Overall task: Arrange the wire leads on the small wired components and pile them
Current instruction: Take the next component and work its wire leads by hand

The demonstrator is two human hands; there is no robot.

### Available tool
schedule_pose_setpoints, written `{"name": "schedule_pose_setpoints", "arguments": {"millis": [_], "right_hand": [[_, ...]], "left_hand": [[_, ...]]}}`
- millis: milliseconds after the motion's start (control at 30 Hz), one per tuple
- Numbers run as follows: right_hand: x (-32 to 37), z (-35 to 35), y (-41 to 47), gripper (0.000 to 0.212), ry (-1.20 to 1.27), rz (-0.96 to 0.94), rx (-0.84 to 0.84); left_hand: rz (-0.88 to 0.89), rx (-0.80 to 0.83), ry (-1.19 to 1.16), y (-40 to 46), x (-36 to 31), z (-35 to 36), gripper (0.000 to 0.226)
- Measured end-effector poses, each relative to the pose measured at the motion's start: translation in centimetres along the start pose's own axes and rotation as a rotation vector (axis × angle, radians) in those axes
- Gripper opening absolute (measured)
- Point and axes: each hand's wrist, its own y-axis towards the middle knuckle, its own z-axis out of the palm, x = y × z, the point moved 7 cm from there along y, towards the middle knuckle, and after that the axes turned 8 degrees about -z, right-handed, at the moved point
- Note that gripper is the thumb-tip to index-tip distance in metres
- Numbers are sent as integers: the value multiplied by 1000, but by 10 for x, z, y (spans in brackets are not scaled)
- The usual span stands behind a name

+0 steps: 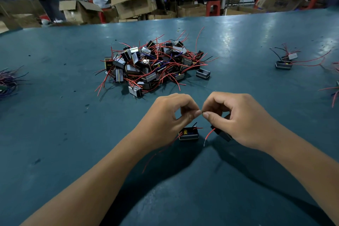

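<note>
Just above the near part of a dark teal work table [55,134], a thin wire lead [201,113] is being pinched between the thumb and forefinger tips of the left hand [170,113] and the right hand [236,115], the two hands being brought fingertip to fingertip. A small black boxed component [222,134] is also being held under the curled right fingers, a red lead [209,135] dangling from it. A second small grey-framed component with a yellow part [189,134] is sitting just below the left hand; whether it is being touched cannot be told. Both wrists are being held raised, forearms angled inward. The leads are judged light, thin and easily bent, best taken near their bare tips. A heap of similar components tangled in red wires [152,64] is lying farther back, mid-table.
</note>
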Motion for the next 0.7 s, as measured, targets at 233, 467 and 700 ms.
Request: {"name": "schedule_pose_setpoints", "arguments": {"millis": [233, 467, 700], "right_hand": [[-13, -17, -1, 18, -85, 90, -26], [-23, 8, -5, 17, -95, 212, -26], [-34, 20, -10, 16, 96, 368, -103]], "left_hand": [[-169, 52, -73, 4, 24, -6, 8], [-266, 288, 38, -1, 34, 21, 6], [-302, 253, 5, -1, 40, 20, 7]]}}
